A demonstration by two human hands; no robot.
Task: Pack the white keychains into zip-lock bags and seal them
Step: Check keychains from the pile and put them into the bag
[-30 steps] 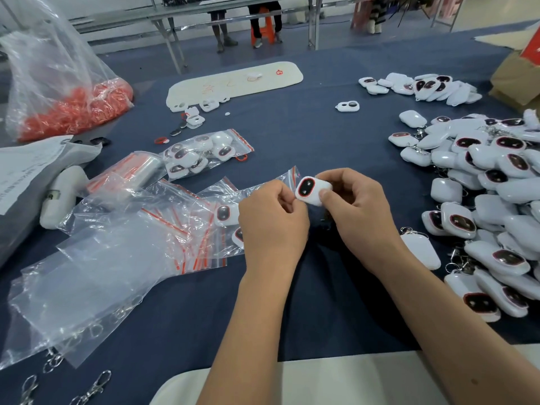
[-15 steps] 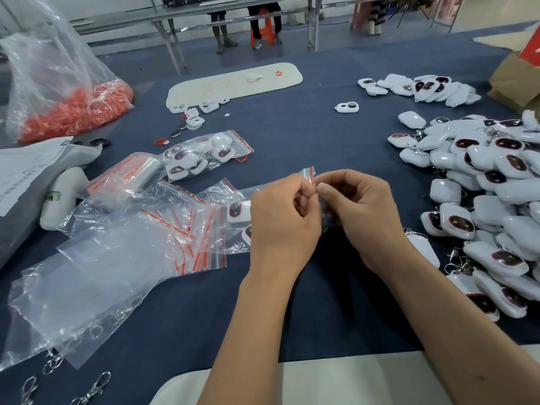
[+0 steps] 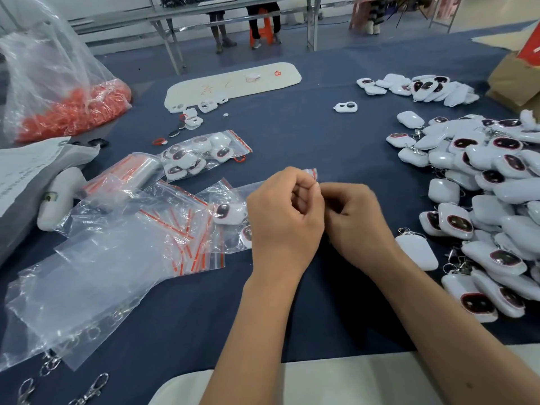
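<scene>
A clear zip-lock bag (image 3: 233, 200) with a red seal strip lies at the table's middle, and white keychains (image 3: 226, 213) with dark oval faces show through it. My left hand (image 3: 285, 220) and my right hand (image 3: 355, 220) meet at the bag's open end, both pinching its top edge, whose red strip pokes out above my left fingers. A large heap of loose white keychains (image 3: 482, 182) covers the right side. A filled, sealed bag of keychains (image 3: 201, 154) lies farther back on the left.
Empty zip-lock bags (image 3: 122, 244) are spread at the left, with metal clasps (image 3: 90, 388) near the front edge. A big plastic sack of orange rings (image 3: 73, 109) stands at the back left. A white mat (image 3: 233, 83) and a second keychain pile (image 3: 420, 89) lie farther back.
One second ago my hands held a white keychain at the bag's mouth. It has gone into the bag, and both hands have closed on the bag's top edge.
</scene>
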